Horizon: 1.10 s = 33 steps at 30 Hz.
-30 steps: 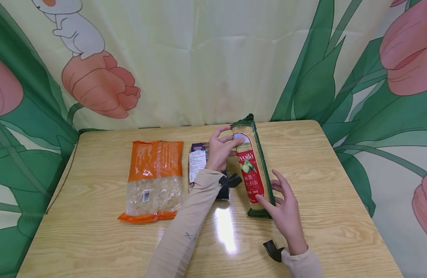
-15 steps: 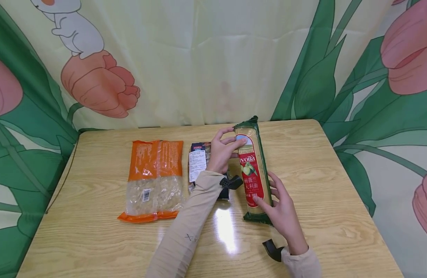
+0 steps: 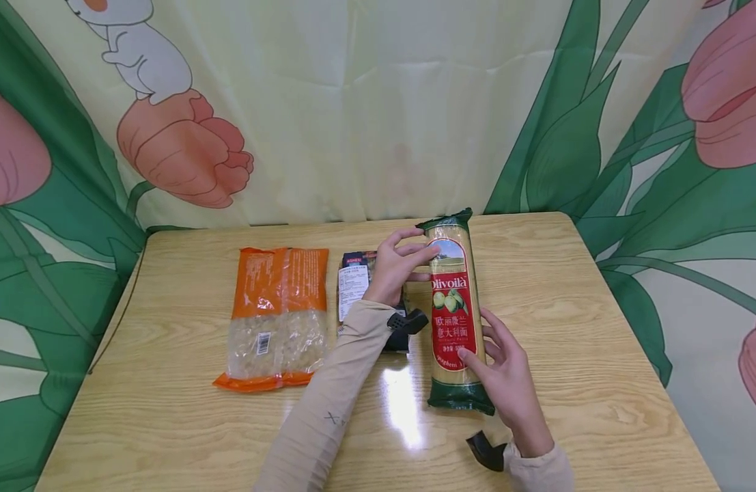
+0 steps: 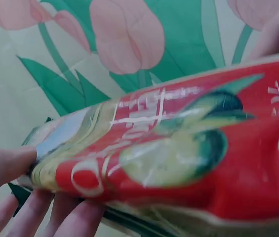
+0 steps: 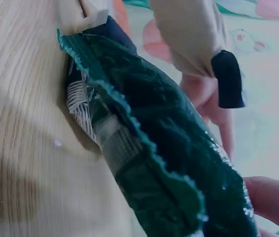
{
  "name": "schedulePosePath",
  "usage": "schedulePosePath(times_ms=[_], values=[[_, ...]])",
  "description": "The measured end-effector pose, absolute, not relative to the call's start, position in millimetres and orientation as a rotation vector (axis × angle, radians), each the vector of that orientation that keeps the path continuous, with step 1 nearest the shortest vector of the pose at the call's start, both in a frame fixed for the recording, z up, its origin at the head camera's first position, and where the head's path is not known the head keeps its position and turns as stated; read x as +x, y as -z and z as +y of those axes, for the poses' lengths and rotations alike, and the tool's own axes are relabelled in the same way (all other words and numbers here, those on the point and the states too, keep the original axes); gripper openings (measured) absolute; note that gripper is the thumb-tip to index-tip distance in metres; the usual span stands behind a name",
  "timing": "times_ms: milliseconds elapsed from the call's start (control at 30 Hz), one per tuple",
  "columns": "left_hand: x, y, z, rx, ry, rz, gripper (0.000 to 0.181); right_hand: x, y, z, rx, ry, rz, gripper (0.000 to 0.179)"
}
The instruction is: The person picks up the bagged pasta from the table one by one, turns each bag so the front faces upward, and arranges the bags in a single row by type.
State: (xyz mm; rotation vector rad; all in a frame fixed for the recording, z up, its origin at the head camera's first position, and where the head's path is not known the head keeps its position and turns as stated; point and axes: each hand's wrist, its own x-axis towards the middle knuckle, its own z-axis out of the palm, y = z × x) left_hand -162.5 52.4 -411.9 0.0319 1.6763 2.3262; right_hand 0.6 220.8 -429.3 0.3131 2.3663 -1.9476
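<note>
Green-ended Olivoilà spaghetti pack (image 3: 453, 307), right of frame centre, held near top by left hand (image 3: 395, 269), near bottom by right hand (image 3: 509, 379), presumably for balance.

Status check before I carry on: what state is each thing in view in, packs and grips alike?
Left grip: holding the spaghetti pack near its far end, thumb on the front.
Right grip: holding it lower down, thumb on the front.
Spaghetti pack: in both grips, front facing the head camera, no tear visible.
Orange bag: lying flat on the table.
Dark pack: lying on the table, partly hidden.
Curtain: hanging behind the table.
</note>
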Motion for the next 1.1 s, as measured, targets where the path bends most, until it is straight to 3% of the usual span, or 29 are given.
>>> schedulePosePath(times_ms=[300,700,1100], values=[[-168,417,38,0.091,-2.295,1.646,0.041,5,431,226,0.19,2.149,2.183,0.074],[-171,419,38,0.073,-2.287,1.584,0.053,6,437,228,0.181,2.228,2.103,0.074],[-168,417,48,-0.104,-2.451,1.697,0.052,0,441,234,0.23,2.065,2.241,0.067]])
